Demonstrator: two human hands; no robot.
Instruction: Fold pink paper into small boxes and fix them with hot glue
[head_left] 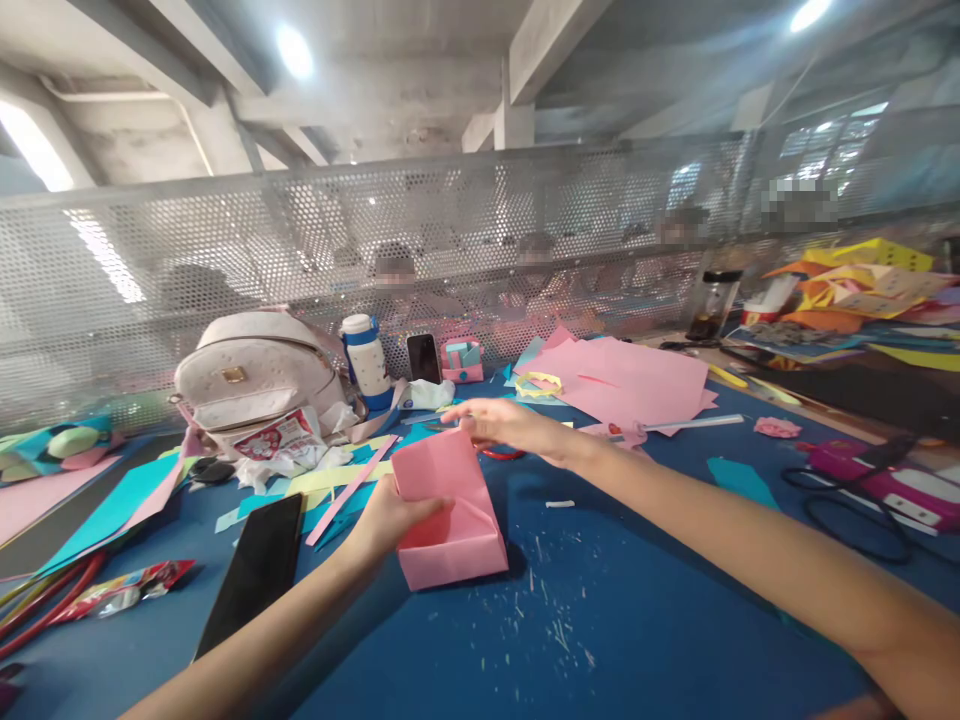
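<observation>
A folded pink paper box [450, 515] stands open on the blue table [615, 620]. My left hand [394, 520] grips its left wall, thumb inside, fingers wrapped round. My right hand [510, 425] reaches past the box's far edge, fingers curled low over the table near the red-handled scissors [504, 455]; what the fingertips touch is hidden. Several pink paper sheets [622, 380] lie beyond it to the right.
A black phone [255, 570] lies left of the box. A pale backpack [255, 375], a water bottle [367, 360] and a second phone [424, 357] stand at the back by a perforated metal screen [300, 260]. Black scissors [847, 510] and coloured paper scraps lie right.
</observation>
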